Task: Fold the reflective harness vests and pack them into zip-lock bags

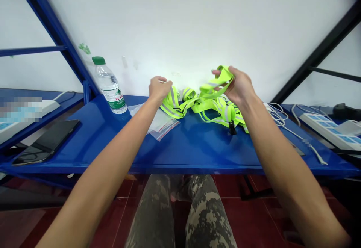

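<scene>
Fluorescent yellow reflective straps (197,103) with grey stripes lie in a loose tangle on the blue table, a black buckle (232,127) at their near right side. My right hand (238,84) is closed around a raised loop of the strap, above the rest of the tangle. On the other side, my left hand (159,89) has its fingers curled at the tangle's left end, gripping the strap there; its fingertips are partly hidden. Beneath my left forearm and the straps lie clear zip bags (160,126).
A water bottle (110,84) with a green cap stands at the back left. A dark phone (46,142) lies at the table's left edge. White cables (278,114) and a power strip (328,127) are on the right. A white wall (175,26) rises behind the table.
</scene>
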Available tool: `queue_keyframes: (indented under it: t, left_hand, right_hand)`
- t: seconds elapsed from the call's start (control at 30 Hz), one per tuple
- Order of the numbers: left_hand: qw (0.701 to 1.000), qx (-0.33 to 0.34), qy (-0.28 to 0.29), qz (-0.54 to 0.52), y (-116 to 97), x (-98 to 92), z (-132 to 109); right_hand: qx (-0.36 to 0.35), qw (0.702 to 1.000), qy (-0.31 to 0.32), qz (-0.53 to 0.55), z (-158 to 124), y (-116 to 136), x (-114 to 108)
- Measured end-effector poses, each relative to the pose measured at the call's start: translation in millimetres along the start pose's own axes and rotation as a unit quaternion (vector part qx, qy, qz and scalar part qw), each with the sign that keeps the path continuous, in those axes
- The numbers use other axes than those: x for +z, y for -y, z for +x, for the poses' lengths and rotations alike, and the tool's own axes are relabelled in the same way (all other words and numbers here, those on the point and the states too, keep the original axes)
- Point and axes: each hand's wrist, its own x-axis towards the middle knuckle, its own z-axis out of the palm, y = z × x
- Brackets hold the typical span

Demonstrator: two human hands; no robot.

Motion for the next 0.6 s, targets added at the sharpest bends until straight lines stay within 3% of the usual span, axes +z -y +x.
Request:
queue_keyframes:
  t: [0.03,0.1,0.17,0.23,0.3,0.37,0.5,0.6]
  left_hand:
    - [0.998,0.044,-0.002,0.053,-0.2,4.4,-8.4]
    - [0.984,0.129,0.061,0.110,-4.8,15.0,-27.4]
    - [0.963,0.195,0.168,0.083,-13.4,27.3,-45.0]
    - [0.948,0.219,0.230,0.024,-23.9,40.3,-55.9]
    - [0.944,0.209,0.251,-0.044,-35.3,51.4,-57.2]
    - [0.944,0.180,0.257,-0.103,-47.9,57.0,-50.4]
    - [0.946,0.131,0.243,-0.168,-76.4,45.2,-32.8]
    - [0.944,0.135,0.243,-0.179,-94.9,25.9,-29.1]
  right_hand:
    - [-0.009,1.000,-0.015,0.007,2.1,9.4,2.3]
    - [-0.027,0.999,-0.033,0.005,1.8,26.2,9.3]
    - [-0.041,0.999,-0.022,-0.001,-5.0,39.0,17.4]
    - [-0.056,0.998,0.032,0.000,-15.6,46.8,23.9]
    - [-0.080,0.992,0.100,-0.008,-24.7,49.0,26.3]
    - [-0.120,0.983,0.123,-0.060,-27.1,45.7,23.1]
    - [-0.250,0.933,0.042,-0.257,-13.0,28.7,4.3]
    - [-0.268,0.887,0.016,-0.375,-2.4,14.0,-9.5]
